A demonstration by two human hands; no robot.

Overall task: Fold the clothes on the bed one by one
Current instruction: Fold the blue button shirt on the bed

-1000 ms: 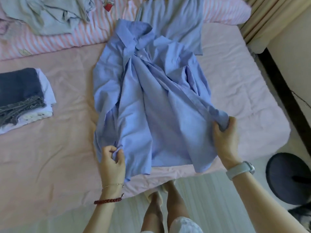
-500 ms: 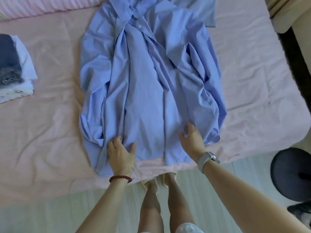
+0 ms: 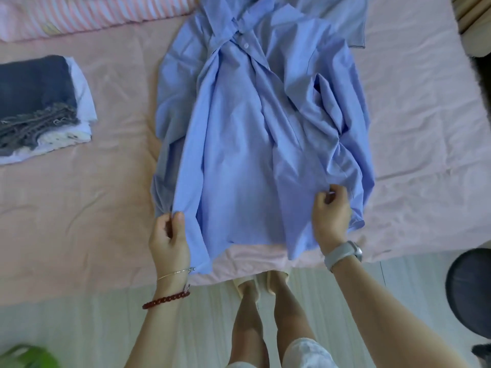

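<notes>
Blue shirt [image 3: 255, 134] lay front-up on the bed [image 3: 79, 208], collar toward the far side, hem at the near edge, right side bunched and wrinkled. Left hand [image 3: 168, 237] pinched the shirt's lower left edge between thumb and curled fingers. Right hand [image 3: 330, 215] pinched fabric near the lower right hem, fingers curled on the cloth. Step looked like laying out and straightening the shirt, folding proper not started. Next move likely called for pulling both lower corners taut toward the near edge, then smoothing the crumpled right sleeve area flat. Folded stack [image 3: 39, 107] sat well apart on the left; striped bedding [image 3: 106, 14] at the far side
</notes>
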